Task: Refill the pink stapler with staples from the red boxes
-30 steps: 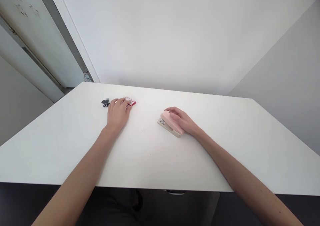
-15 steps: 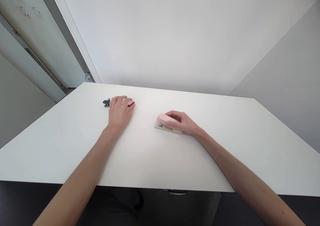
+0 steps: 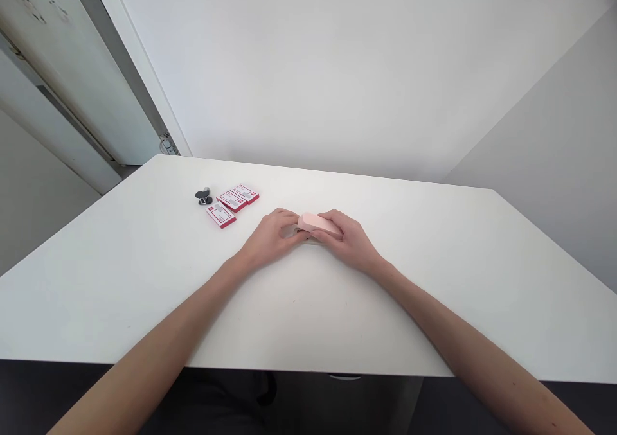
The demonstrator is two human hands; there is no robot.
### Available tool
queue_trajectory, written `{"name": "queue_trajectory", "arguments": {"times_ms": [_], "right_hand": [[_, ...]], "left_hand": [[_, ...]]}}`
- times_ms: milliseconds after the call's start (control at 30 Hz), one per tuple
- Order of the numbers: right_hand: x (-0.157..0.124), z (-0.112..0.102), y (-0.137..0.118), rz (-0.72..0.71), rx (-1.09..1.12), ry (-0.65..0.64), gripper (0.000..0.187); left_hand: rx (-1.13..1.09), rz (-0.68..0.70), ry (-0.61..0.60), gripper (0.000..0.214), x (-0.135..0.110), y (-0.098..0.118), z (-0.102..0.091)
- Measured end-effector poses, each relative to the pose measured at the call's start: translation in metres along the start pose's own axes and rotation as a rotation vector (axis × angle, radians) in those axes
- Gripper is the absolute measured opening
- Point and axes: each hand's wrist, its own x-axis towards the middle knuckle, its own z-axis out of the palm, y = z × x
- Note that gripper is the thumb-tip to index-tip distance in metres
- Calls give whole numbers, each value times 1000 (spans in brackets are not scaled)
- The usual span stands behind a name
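A pink stapler (image 3: pixel 319 223) with a pale base lies near the middle of the white table. My right hand (image 3: pixel 351 239) is wrapped round its right end, thumb in front and fingers behind. At the stapler's left end, my left hand (image 3: pixel 274 236) grips with the thumb in front and the fingers behind. Most of the base is hidden by the hands. Off to the left lie three small white-and-red boxes, one nearer box (image 3: pixel 221 214) and two close together behind it (image 3: pixel 233 200). Beside them sits a black staple remover (image 3: pixel 204 196).
The white table (image 3: pixel 409 306) stands against a white wall (image 3: pixel 328 81). A grey wall (image 3: pixel 569 139) closes the right side, and a door frame (image 3: pixel 144 62) rises at the left. Below the table's front edge the floor is dark.
My left hand has left the small boxes, uncovering them, and moved right to the stapler's left end. My right hand still holds the stapler, whose raised top now sits lower over its base.
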Motion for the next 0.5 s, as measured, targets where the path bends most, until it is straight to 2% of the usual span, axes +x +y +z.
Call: {"name": "queue_trajectory", "arguments": {"times_ms": [133, 500], "right_hand": [[-2, 1, 1, -16, -36, 7, 33], [-2, 0, 0, 33, 89, -31, 33]], "left_hand": [[-7, -38, 3, 33, 2, 0, 0], [-35, -26, -24, 35, 0, 3, 2]]}}
